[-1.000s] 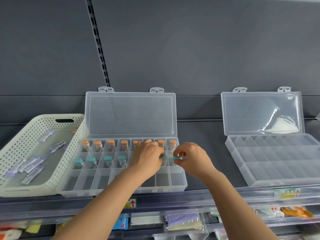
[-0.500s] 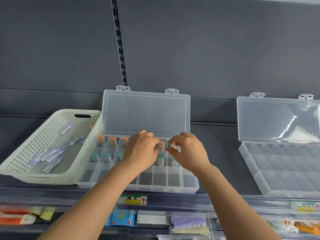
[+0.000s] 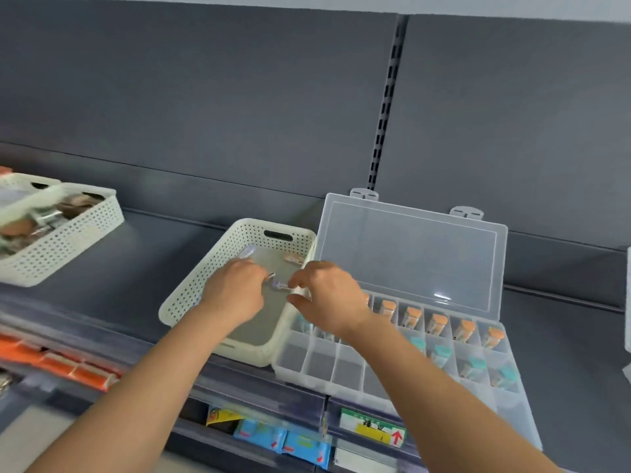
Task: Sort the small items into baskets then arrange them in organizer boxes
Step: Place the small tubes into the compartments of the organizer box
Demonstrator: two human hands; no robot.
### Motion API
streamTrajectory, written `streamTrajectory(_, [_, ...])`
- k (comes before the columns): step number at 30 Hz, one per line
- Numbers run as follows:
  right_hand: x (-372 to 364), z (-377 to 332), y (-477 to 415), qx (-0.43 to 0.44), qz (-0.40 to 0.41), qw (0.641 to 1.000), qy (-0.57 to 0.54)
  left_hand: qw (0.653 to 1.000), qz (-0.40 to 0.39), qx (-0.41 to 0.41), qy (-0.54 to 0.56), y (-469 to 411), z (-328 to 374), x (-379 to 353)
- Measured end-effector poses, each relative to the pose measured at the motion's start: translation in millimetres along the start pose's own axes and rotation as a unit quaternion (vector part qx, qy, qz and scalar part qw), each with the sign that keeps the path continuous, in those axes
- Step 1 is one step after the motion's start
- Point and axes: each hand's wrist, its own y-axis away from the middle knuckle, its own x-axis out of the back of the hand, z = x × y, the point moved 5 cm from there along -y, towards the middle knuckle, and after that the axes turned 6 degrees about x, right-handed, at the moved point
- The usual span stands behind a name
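left hand point(image 3: 235, 291): low over the middle of the cream basket point(image 3: 191, 295), back upward, fingers curled inward; cannot tell whether anything is gripped.
right hand point(image 3: 327, 298): above the basket's right wall, where it meets the organizer box point(image 3: 317, 365); thumb and forefinger pinched on a small clear tube point(image 3: 280, 285).
small clear tube: purple-tinted and blurred, lying crosswise between the two hands, just over the basket floor.
cream basket: perforated walls, handle slot in the far wall, set on the shelf point(image 3: 143, 261), right side touching the organizer box.
loose pieces in the basket: a second clear tube point(image 3: 247, 251) near the far wall, an orange-capped piece point(image 3: 293, 257) lying near the far right corner.
organizer box: clear plastic, divided into small compartments, lid point(image 3: 409, 254) standing open against the grey back panel point(image 3: 239, 97).
orange-capped vials point(image 3: 413, 315): upright, one per compartment, along the back row.
teal-capped vials point(image 3: 474, 365): in the second row, toward the right end.
second basket point(image 3: 61, 240): far left on the same shelf, well apart from the first, contents too blurred to name.
below the shelf: orange packets point(image 3: 61, 367) at left, blue packets point(image 3: 283, 442) in the middle, a price label point(image 3: 374, 431) with a red arrow under the organizer box.
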Motion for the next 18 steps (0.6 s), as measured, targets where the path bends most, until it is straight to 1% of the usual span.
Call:
streamTrajectory(3, [-26.9,-23.0,-31.3,0.020,-0.071,0.996,0.052,0.996,-0.081,0.012,-0.034,-11.2,-38.0,-16.9])
streamTrajectory(6, [-58.2,-39.5,-56.9,0.016,-0.155,0.981,0.112,0.992,-0.123,-0.013,-0.032,-21.4,-59.0,-27.8])
streamTrajectory(8, [-78.9,-44.4,-68.8,-0.008,-0.204,0.971,0.127,0.988,-0.148,-0.041,-0.022,-26.7,-66.4,-32.6])
streamTrajectory(10, [-96.4,-43.7,-77.0,-0.053,-0.241,0.963,0.109,0.983,-0.167,-0.078,-0.018,-32.5,-69.6,-37.3])
streamTrajectory(13, [-111.4,-40.5,-85.1,-0.123,-0.248,0.958,0.076,0.976,-0.178,-0.123,-0.038,-42.9,-70.0,-43.1])
streamTrajectory(16, [-118.9,-38.8,-88.0,-0.183,-0.256,0.946,0.074,0.971,-0.191,-0.137,-0.043,-52.5,-70.7,-46.8])
streamTrajectory(18, [-120.6,-39.0,-88.8,-0.204,-0.263,0.940,0.068,0.969,-0.196,-0.142,-0.048,-58.4,-72.4,-48.6])
